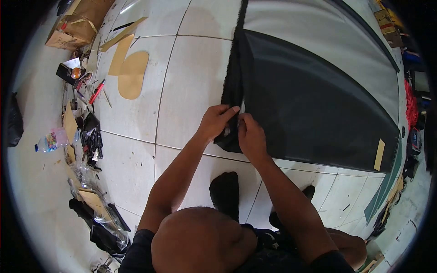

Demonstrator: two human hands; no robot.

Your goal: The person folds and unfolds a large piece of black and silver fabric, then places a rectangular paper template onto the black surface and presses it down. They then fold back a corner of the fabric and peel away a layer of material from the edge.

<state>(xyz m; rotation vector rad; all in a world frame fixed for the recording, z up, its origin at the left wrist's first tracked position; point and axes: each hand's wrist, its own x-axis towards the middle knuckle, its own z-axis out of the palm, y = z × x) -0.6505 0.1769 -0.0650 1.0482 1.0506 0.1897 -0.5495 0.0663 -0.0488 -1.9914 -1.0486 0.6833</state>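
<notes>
A large black leather-like sheet (314, 100) lies on the tiled floor, with its pale grey underside (314, 22) showing at the top. Its left side is folded over, and the fold has a rough, dark edge. At that fold, near the lower left corner, my left hand (216, 122) pinches the material between thumb and fingers. Just to the right, my right hand (252, 136) is closed on the same folded edge. A small whitish patch shows between the hands; what it is cannot be made out.
Tan cardboard pieces (133, 75) and a red cutter (97, 92) lie on the left floor. Beyond them are a plastic bottle (51, 141), a brown box (77, 27) and scraps along the wall. A tan strip (379, 154) rests on the sheet's right corner.
</notes>
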